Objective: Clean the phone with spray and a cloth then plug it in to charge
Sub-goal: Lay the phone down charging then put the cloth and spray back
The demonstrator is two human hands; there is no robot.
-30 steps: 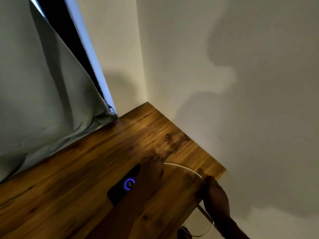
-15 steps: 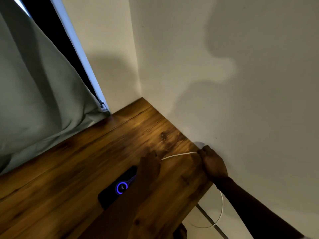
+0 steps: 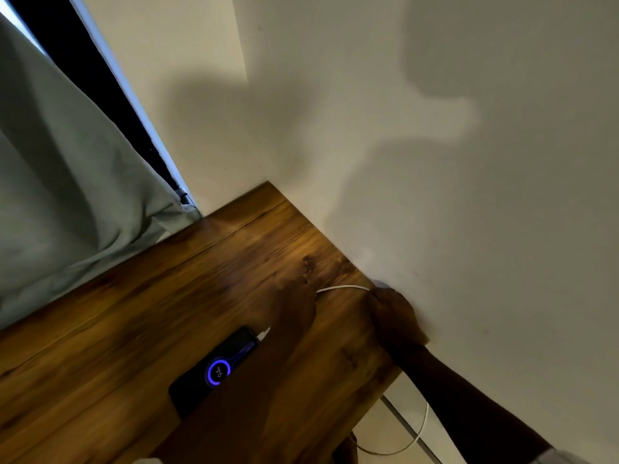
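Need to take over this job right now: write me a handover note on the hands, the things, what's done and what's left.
Left hand: rests on the white cable on the table, fingers apparently flat.
Right hand: grips the cable at the table's wall-side edge.
Phone: face up on the table, plugged in, charging ring lit.
Done: charging, it seems. Whether it was cleaned cannot be judged from this view.
Left: probably only tidying the cable.

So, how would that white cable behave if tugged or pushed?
Likely floppy: the white cable arcs across the desk and sags in a loop below its edge. Probably light. A hard tug might drag the plugged-in phone.
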